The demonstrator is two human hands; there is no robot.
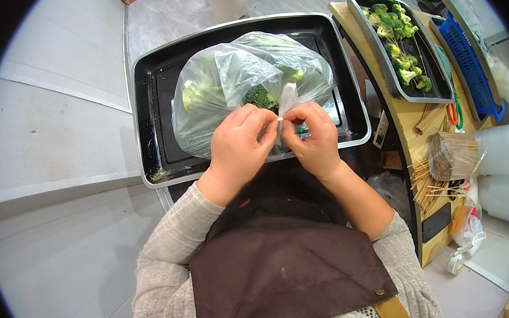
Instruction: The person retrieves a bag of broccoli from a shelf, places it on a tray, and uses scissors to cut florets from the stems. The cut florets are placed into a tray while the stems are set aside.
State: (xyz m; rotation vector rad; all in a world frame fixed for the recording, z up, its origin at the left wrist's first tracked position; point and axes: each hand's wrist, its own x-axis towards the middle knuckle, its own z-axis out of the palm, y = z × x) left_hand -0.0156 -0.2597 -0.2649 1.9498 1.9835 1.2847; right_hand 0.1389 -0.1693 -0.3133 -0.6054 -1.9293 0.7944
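A clear plastic bag with heads of broccoli inside rests in a large black tray in front of me. The bag's gathered neck rises between my hands, with a small knot or twist at my fingertips. My left hand pinches this neck from the left between thumb and forefinger. From the right, my right hand pinches it at the same spot, the two hands' fingertips almost touching. Whether the knot is tied tight, I cannot tell.
On the wooden table to the right stands a smaller tray with skewered broccoli florets. Nearby are a blue basket, scissors, bundled wooden skewers and plastic containers. A white bucket stands beyond the black tray.
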